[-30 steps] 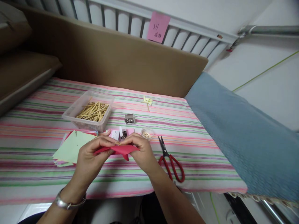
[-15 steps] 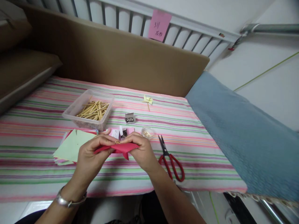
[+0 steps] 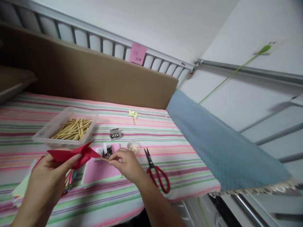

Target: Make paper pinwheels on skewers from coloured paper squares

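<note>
The red paper (image 3: 88, 152) was pinched in the left hand (image 3: 46, 179); rightward of it, the stick (image 3: 102, 159) was pinched by the right hand (image 3: 126, 164). The hands had been drawn apart, so the stick was more exposed.

Thin, matt paper in the red folded piece (image 3: 81, 156) at lower left; bare, pale wood by the look of it in the slim stick (image 3: 103, 159) at lower centre. Smooth, translucent plastic in the tub (image 3: 63, 145) at left, with unvarnished-looking wooden sticks (image 3: 72, 130) inside. Dark metal in the scissor blades (image 3: 150, 160). Shiny metal in the small pieces (image 3: 115, 135) at centre. Matt, striped cloth (image 3: 113, 195) below; finely textured blue cloth (image 3: 213, 135) at right.
</note>
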The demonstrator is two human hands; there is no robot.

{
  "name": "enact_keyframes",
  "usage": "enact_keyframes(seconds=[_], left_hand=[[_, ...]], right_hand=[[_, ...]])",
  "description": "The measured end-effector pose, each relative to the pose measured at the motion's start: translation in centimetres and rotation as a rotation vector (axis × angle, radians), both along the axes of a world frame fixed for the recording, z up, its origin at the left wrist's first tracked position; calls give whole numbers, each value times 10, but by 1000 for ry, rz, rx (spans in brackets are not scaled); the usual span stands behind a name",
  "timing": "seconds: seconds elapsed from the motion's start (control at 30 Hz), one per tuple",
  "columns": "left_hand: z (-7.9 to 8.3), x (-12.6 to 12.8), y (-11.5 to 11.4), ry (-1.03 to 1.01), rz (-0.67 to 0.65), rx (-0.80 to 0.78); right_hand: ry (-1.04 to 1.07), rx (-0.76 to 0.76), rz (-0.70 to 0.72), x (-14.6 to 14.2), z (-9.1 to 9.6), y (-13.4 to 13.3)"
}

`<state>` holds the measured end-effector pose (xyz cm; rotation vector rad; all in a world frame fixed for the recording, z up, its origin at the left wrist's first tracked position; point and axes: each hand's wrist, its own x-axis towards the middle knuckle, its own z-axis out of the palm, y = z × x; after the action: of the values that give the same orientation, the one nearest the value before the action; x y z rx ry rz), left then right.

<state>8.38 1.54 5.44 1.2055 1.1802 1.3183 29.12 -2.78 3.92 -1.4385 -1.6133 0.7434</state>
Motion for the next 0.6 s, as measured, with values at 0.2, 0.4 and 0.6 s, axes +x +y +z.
enact_keyframes(seconds=[0.2,0.4,0.6], left_hand=[[2,2,2,-240,25,-185],[4,4,6,-242,27,-125],[-9,0,10,-84,19,-111]], right_hand=[[-47,-31,-5,-10,-11,1],[138,-42,-180,14,-2,9],[250,-207,-565,113,2,46]])
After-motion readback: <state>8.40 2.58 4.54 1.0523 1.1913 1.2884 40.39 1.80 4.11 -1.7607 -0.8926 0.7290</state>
